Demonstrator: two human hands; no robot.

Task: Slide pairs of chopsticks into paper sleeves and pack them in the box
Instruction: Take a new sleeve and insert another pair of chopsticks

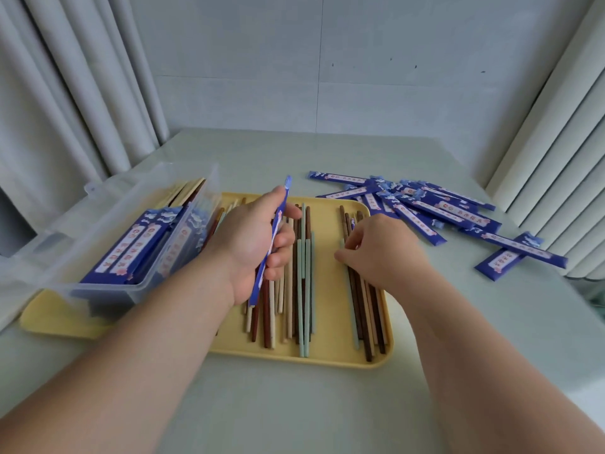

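Head: left hand (252,244) grips sleeve (277,222); right hand (388,253), chopsticks (360,306).

Looking forward and down from head height, sitting close over the near edge of the tray (327,290). Taking in through a wide lens the box (39,253) left of the tray, the loose paper sleeves (422,208) right of it and the wall (393,77) beyond it, bending the curtains (82,93) at either side.

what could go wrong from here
1. The right hand pinches among mixed brown, cream and green chopsticks on the yellow plastic tray; a mismatched pair is possible.
2. The left hand, holding a blue paper sleeve, has its forearm close beside the clear plastic box; it could nudge it.
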